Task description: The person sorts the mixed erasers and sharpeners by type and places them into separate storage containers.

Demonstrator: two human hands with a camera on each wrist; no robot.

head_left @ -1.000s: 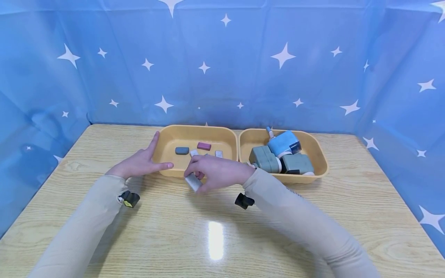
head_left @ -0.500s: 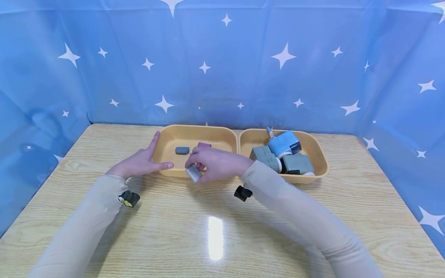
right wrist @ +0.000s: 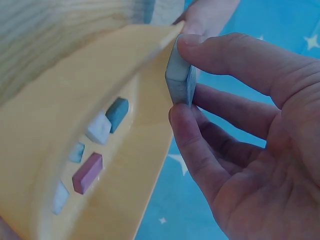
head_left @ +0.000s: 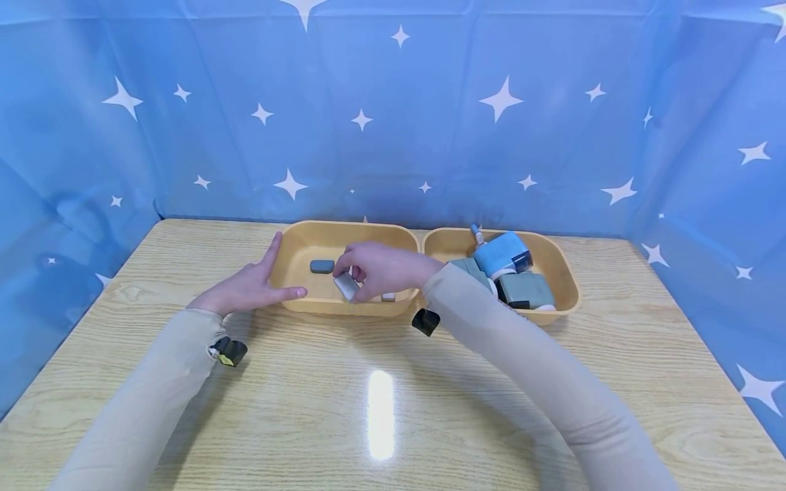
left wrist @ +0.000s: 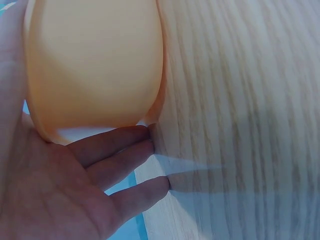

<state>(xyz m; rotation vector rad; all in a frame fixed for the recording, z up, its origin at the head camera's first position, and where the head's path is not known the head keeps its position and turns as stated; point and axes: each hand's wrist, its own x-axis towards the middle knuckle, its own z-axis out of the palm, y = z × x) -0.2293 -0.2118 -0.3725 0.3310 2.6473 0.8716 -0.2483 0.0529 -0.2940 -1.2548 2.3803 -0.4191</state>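
Note:
My right hand (head_left: 387, 267) pinches a pale grey rectangular block (right wrist: 180, 75), eraser-like, between thumb and fingertips. It is held tilted above the front part of the left yellow tray (head_left: 295, 276). Inside that tray lie a blue-grey block (head_left: 322, 266), a pink one (right wrist: 88, 173), and a few whitish or light blue ones, such as the white block (right wrist: 99, 128). In the head view my right hand hides most of them. My left hand (head_left: 248, 285) rests against the tray's left end, thumb along the front rim and index finger pointing back, fingers nearly straight.
A second yellow tray (head_left: 565, 276) stands close on the right, holding a blue boxy item (head_left: 497, 252) and grey-green boxy items (head_left: 531, 290) with white round ends. The wooden table (head_left: 295, 409) runs back to a blue star-patterned curtain (head_left: 430, 150).
My right hand has moved away from me and slightly right with the grey block, from the front rim to over the tray. My left hand has stayed put.

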